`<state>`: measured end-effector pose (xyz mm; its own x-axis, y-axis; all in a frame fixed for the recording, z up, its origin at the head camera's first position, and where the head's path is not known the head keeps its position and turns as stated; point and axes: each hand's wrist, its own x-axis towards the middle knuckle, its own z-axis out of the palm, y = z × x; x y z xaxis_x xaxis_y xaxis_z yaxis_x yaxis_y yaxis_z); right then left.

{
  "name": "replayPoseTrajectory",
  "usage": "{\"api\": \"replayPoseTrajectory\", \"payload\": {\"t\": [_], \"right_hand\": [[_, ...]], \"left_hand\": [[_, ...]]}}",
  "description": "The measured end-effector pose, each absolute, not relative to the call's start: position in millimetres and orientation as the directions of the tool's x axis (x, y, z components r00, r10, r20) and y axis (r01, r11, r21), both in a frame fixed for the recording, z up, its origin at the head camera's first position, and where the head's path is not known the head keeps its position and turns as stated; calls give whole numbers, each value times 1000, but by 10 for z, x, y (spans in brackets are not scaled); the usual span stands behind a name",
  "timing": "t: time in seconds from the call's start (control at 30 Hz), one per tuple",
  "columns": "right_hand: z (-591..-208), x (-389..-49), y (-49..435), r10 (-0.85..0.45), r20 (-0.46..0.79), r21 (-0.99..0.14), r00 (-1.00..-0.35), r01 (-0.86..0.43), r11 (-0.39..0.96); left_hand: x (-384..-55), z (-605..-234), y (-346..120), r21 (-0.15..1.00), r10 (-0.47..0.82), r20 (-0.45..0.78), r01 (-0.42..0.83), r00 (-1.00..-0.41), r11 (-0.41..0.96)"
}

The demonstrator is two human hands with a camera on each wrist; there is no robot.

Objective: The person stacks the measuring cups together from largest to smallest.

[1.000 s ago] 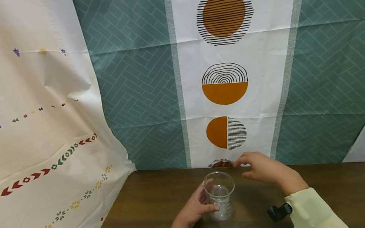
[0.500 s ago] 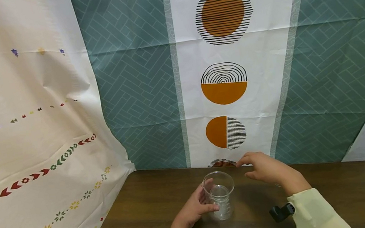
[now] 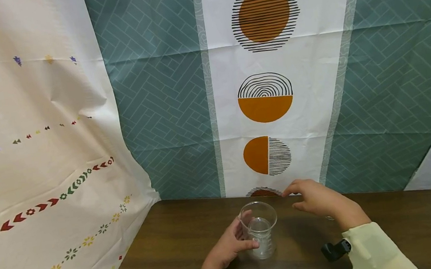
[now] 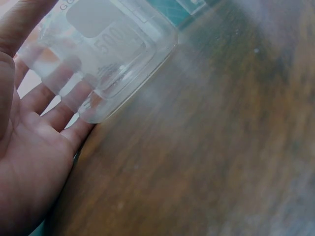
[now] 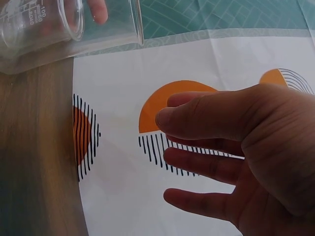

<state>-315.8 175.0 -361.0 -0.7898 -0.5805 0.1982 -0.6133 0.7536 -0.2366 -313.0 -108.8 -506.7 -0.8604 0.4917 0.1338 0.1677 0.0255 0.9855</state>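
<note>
A large clear glass beaker (image 3: 269, 231) stands upright on the table, with a smaller beaker (image 3: 260, 225) nested inside it. My left hand (image 3: 229, 246) holds the large beaker from its left side, thumb across the front and fingers round the far side. In the left wrist view the fingers show through the glass, beside a printed 500 on the large beaker (image 4: 110, 42). My right hand (image 3: 317, 199) hovers to the right of the beakers, fingers loosely bent and apart, holding nothing. The right wrist view shows printed scale marks on the smaller beaker (image 5: 37, 17).
The brown wooden table (image 3: 165, 248) runs back to a green and white patterned curtain (image 3: 164, 114). A cream cloth (image 3: 42, 173) hangs at the left. Below my right wrist shows a small curved clear edge (image 3: 329, 218), mostly hidden by the forearm.
My right hand has drifted slightly to the right, away from the beakers, and a bit of clear curved edge now shows below its wrist. The left hand and both beakers stay put.
</note>
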Motion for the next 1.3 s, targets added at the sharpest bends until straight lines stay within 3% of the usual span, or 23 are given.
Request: {"api": "replayPoseTrajectory", "payload": {"t": [0.6,1.3], "right_hand": [[-3662,-3185,1826,-558,169,-285,-813,-582,761],[-3683,-3178,1916,-565,195,-233,-802,-597,768]], "left_hand": [[-3134,-5063,-1087,986,494,137,168,-859,19],[-3129,-5080,-1086,984,493,143,176,-858,22]]}}
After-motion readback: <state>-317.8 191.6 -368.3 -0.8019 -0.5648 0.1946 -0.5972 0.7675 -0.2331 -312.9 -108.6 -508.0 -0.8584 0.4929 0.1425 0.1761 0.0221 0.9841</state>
